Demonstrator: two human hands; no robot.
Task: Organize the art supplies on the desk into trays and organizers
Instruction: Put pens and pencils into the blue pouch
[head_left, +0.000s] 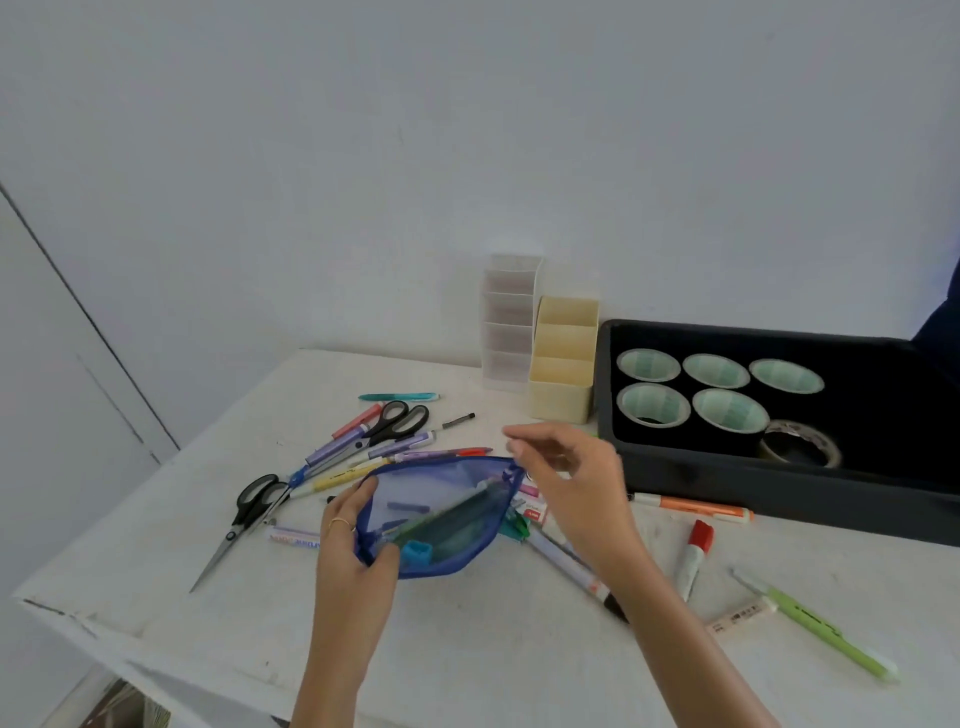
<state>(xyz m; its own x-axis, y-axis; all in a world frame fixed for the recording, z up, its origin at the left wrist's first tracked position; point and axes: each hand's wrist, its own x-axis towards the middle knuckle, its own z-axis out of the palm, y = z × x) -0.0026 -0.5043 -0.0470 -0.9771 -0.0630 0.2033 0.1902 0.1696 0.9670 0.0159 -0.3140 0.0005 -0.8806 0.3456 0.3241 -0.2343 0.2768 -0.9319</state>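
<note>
A blue mesh zip pouch (441, 512) with pens inside is held just above the white desk (467, 639). My left hand (353, 535) grips its left end. At the pouch's right end my right hand (566, 483) pinches the zipper pull. Loose pens and markers (363, 441) lie behind and around the pouch. Two black-handled scissors (400, 421) (249, 512) lie to the left. A white divided organizer (509, 322) and a cream one (563, 358) stand at the back. To the right, a black tray (779, 499) holds several tape rolls (654, 405).
An orange marker (691, 506), a red-capped marker (693, 556), a green pen (821, 629) and a small eraser (737, 618) lie right of my right arm. The desk's left corner (31, 597) is near, with a white wall behind.
</note>
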